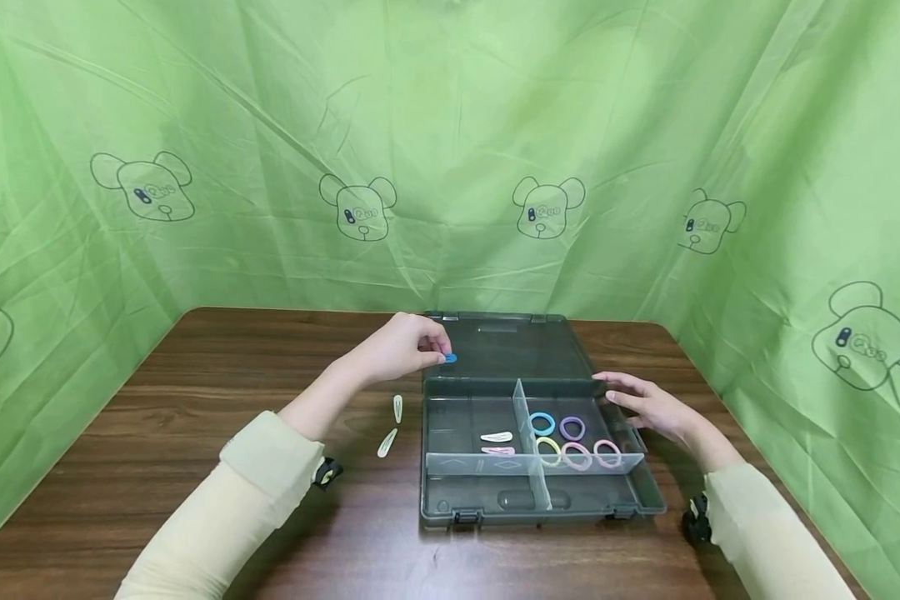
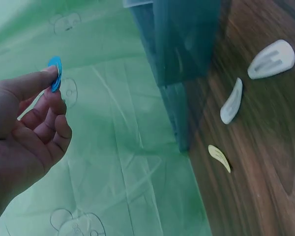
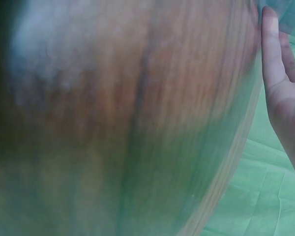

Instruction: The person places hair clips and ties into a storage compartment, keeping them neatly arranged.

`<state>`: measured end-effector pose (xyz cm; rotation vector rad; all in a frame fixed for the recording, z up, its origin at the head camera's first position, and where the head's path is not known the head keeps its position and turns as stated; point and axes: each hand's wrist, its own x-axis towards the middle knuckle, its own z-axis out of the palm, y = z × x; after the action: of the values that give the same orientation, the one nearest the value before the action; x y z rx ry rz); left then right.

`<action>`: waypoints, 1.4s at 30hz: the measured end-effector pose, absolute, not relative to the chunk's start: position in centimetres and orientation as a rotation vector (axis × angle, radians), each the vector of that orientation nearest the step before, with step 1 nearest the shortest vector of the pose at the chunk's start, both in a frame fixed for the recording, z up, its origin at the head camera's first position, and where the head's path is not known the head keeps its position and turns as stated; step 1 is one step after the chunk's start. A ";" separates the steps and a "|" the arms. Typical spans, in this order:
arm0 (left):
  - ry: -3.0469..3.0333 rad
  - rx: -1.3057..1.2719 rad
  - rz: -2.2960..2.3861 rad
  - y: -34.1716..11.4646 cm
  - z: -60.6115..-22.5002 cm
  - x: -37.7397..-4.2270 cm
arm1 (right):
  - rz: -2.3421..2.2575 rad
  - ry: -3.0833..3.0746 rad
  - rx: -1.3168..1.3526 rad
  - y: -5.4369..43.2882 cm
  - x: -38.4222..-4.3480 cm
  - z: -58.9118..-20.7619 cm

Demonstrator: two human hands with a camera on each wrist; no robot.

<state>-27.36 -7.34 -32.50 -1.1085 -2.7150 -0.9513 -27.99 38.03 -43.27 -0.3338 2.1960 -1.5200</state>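
Between thumb and fingers, my left hand [image 1: 405,348] pinches a small blue hair clip [image 2: 55,73], raised above the left side of the open lid [image 1: 506,346]. A dark see-through organizer box [image 1: 480,517] stands in front, its back-left compartment holding a white hair clip [image 1: 497,437] and a pink hair clip [image 1: 498,451]. Several coloured hair ties, among them a purple hair tie [image 1: 572,428], lie in the back-right compartment. My right hand [image 1: 656,410] rests against the box's right back corner with fingers extended; the right wrist view shows only part of it.
Left of the box, pale snap clips lie on the brown wooden table [image 1: 300,533], including a cream clip [image 1: 397,408] and another pale clip [image 1: 387,442]. Clear dividers [image 1: 465,464] split the box. A green cloth [image 1: 450,142] hangs behind the table and along both sides.
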 end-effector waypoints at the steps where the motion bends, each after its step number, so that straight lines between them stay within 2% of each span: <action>1: -2.709 -1.117 -0.966 -7.1 -32.4 -27.3 | -1.519 2.196 -0.336 38.0 -28.0 -43.3; 23: -2.678 -1.234 -0.934 -1.9 -35.3 -28.1 | -1.495 2.218 -0.289 38.1 -28.0 -43.2; 42: -2.838 -1.375 -0.825 0.9 -39.9 -29.0 | -1.522 2.202 -0.319 38.1 -28.2 -43.4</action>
<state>-29.03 0.94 -39.92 -1.3755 -2.8385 -0.8253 -28.18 38.12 -43.44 -0.3194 2.2022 -1.5218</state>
